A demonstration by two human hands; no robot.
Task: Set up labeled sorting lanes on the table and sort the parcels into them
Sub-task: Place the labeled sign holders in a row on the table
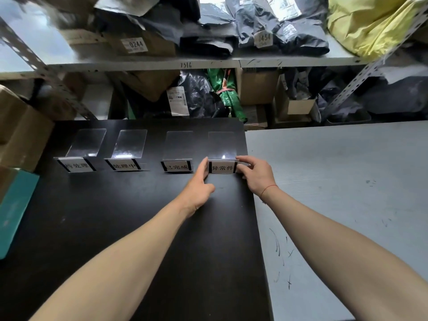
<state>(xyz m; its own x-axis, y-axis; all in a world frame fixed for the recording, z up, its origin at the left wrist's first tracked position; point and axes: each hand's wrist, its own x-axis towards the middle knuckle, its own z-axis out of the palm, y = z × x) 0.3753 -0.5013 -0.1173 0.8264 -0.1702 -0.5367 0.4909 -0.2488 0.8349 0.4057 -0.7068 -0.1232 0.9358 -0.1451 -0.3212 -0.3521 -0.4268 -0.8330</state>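
Near the right edge of the black desk (139, 228), bare dark surface is stretching toward the viewer; both hands are bracketing the fourth clear acrylic label stand (222, 166), left hand (199, 188) fingers straight against its side, right hand (254, 174) pinching its other end.

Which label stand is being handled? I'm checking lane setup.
The rightmost stand, marked 异常件, by the black table's right edge: left hand and right hand touch its ends; the other three stand alone.
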